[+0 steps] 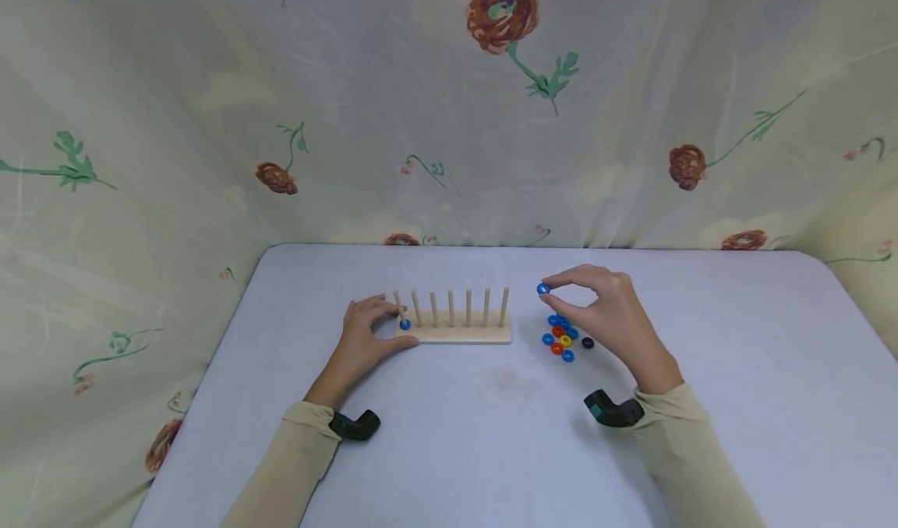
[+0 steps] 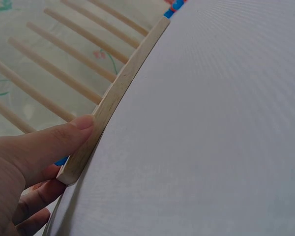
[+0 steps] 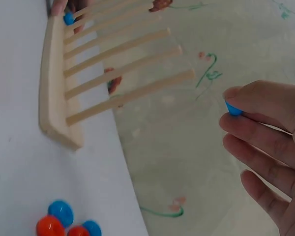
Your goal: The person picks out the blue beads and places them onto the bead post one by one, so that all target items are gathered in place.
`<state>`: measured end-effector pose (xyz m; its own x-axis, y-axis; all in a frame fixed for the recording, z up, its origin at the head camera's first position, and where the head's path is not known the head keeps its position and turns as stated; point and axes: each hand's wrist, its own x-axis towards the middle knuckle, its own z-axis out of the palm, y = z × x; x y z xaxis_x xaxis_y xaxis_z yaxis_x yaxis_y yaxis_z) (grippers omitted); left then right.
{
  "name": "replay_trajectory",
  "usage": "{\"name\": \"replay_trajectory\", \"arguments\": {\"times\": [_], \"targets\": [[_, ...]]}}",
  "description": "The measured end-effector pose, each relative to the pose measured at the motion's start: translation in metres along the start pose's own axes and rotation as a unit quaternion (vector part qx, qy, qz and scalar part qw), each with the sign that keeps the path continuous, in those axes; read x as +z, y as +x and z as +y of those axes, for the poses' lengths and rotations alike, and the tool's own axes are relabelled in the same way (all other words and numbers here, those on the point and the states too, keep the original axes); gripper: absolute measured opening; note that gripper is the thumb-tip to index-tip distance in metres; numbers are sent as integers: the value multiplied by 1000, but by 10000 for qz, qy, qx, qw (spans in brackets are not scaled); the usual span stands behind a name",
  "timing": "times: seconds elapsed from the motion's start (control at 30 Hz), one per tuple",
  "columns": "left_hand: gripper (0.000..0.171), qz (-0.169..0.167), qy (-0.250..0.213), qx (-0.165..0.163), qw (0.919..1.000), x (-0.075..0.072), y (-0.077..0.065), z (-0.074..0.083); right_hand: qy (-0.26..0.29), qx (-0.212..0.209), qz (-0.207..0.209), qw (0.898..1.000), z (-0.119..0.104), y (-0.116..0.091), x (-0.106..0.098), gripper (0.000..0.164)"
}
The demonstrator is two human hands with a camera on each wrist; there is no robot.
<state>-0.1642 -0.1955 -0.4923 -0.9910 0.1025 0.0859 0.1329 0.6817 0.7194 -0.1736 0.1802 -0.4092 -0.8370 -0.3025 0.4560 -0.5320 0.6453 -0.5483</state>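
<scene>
A wooden peg board [image 1: 463, 338] with several upright pegs lies near the middle of the table. My left hand [image 1: 365, 334] grips its left end, thumb along the front edge and fingers behind. One blue ring [image 1: 405, 325] sits at the bottom of the leftmost peg. To the right of the board, my right hand [image 1: 605, 300] pinches another blue ring [image 1: 543, 288] between thumb and index finger, raised over the loose rings. In the right wrist view, that hand's other fingers [image 3: 258, 152] are spread below the pinch.
Loose blue, red and yellow rings lie in a cluster right of the board, including a yellow ring [image 1: 565, 341]. A dark ring [image 1: 588, 343] lies just beside them. The white table [image 1: 449, 434] meets a floral curtain [image 1: 393, 107] at its far edge.
</scene>
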Motion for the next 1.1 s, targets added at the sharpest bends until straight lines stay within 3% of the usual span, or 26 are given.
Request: {"name": "replay_trajectory", "arguments": {"times": [0.3, 0.63, 1.1], "targets": [[56, -16, -24, 11, 10000, 1, 0, -1, 513, -323, -62, 9981, -27, 23, 16, 20], [56, 13, -38, -3, 10000, 1, 0, -1, 1019, -498, -328, 9930, -53, 42, 48, 16], [57, 83, -61, 126, 9999, 1, 1, -5, 1131, -477, -727, 9898, -87, 59, 87, 19]]}}
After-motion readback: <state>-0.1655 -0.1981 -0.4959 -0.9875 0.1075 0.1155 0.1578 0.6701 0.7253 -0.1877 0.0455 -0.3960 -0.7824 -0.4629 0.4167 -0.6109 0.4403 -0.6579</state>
